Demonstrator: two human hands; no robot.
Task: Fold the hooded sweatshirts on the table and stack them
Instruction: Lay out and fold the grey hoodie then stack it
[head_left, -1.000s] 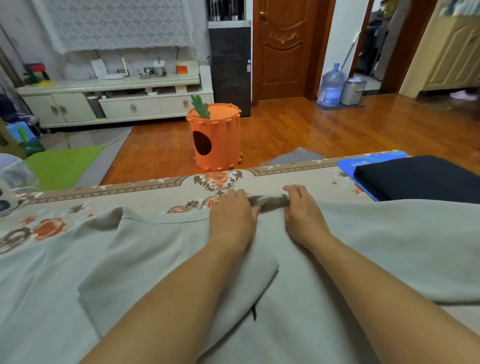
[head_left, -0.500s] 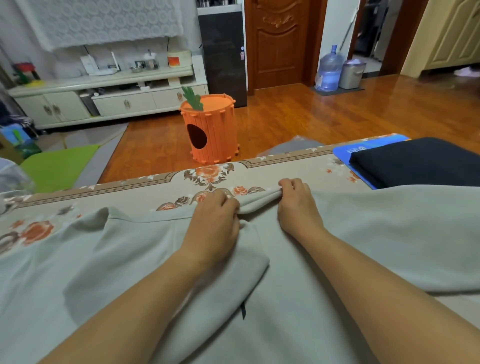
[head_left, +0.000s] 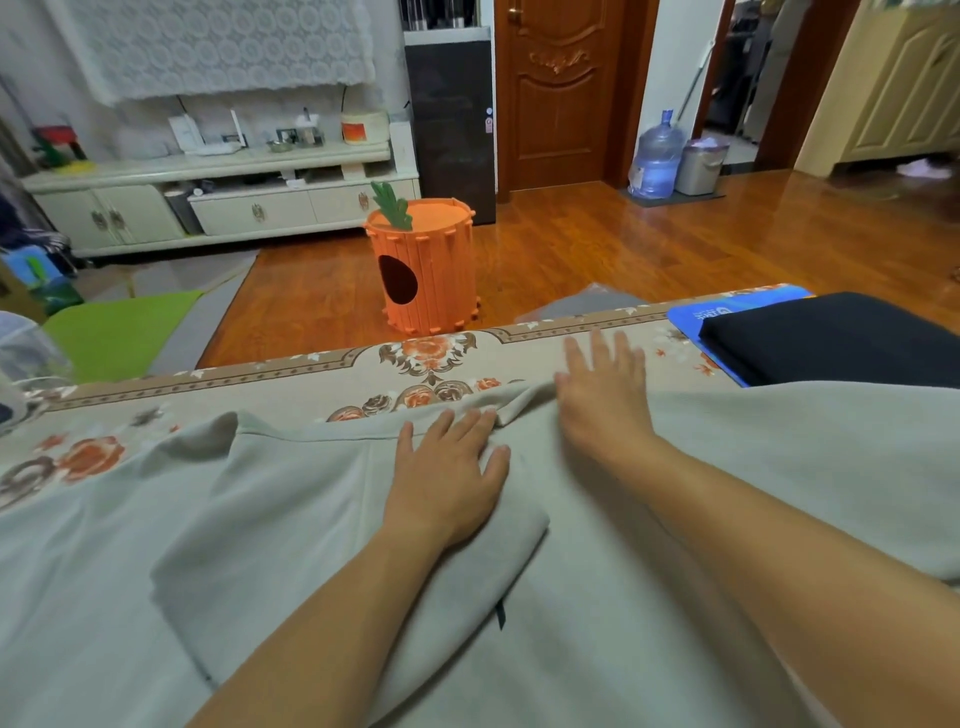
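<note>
Both hands have let go of the far hem: left hand (head_left: 448, 473) flat on the grey sweatshirt (head_left: 779, 467), right hand (head_left: 602, 389) open, blurred. Smoothing, I'd say; folding comes next.

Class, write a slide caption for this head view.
Left hand flat on grey sweatshirt, right hand open at its edge.

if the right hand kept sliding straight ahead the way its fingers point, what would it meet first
Probably nothing but the bare floral tablecloth: the right hand, open and blurred, points to the table's far edge, left of the blue mat and folded black garment. Past the edge, only floor. Depth is uncertain.
</note>
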